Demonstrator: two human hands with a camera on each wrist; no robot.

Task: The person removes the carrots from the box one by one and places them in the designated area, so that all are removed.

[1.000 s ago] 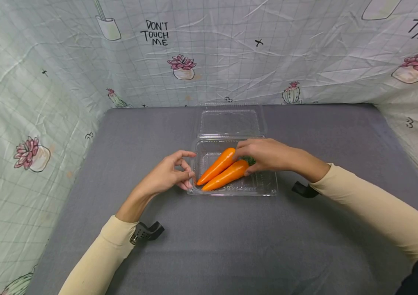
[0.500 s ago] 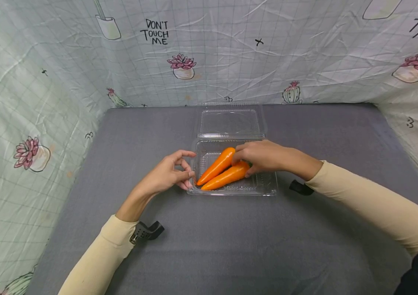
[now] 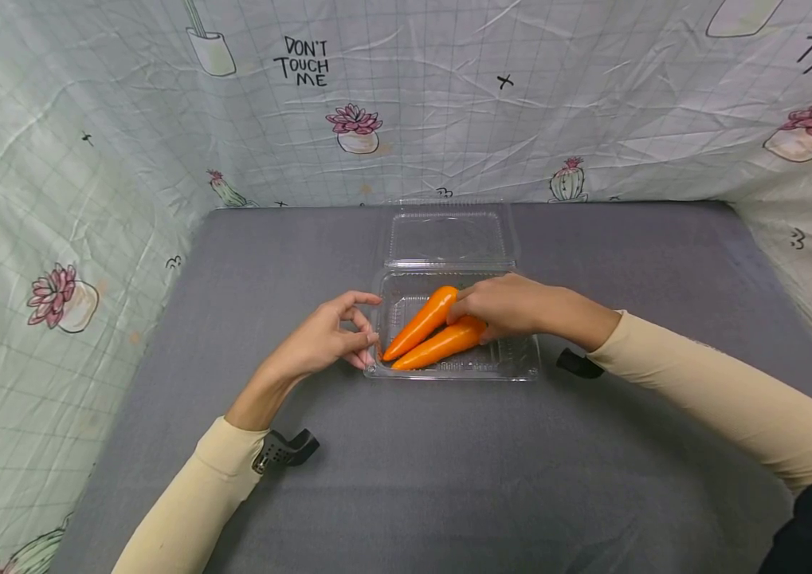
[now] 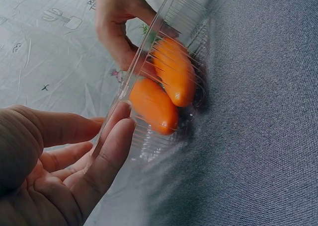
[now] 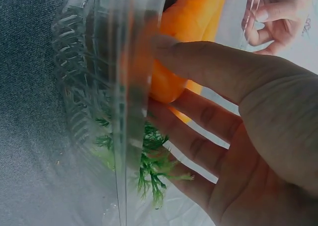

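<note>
Two orange carrots lie side by side, slanting, in a clear plastic clamshell container [image 3: 459, 379]. My right hand [image 3: 509, 303] reaches in from the right and holds the front carrot [image 3: 437, 347] by its thick end, thumb on one side and fingers on the other. The back carrot [image 3: 420, 323] lies against those fingertips. Green leafy tops [image 5: 155, 169] show beside the fingers in the right wrist view; the hand hides them in the head view. At the container's left edge, my left hand [image 3: 323, 339] pinches the rim between thumb and fingers.
The container's lid [image 3: 449, 239] is folded back flat toward the rear of the grey tabletop [image 3: 291, 494]. A printed cloth [image 3: 434, 104] hangs behind the table and along both sides. Black wrist straps [image 3: 291, 449] sit below the sleeves.
My right hand has shifted slightly left over the carrots' thick ends, covering the green top that was visible earlier. The left hand stays at the rim, and the carrots have barely moved.
</note>
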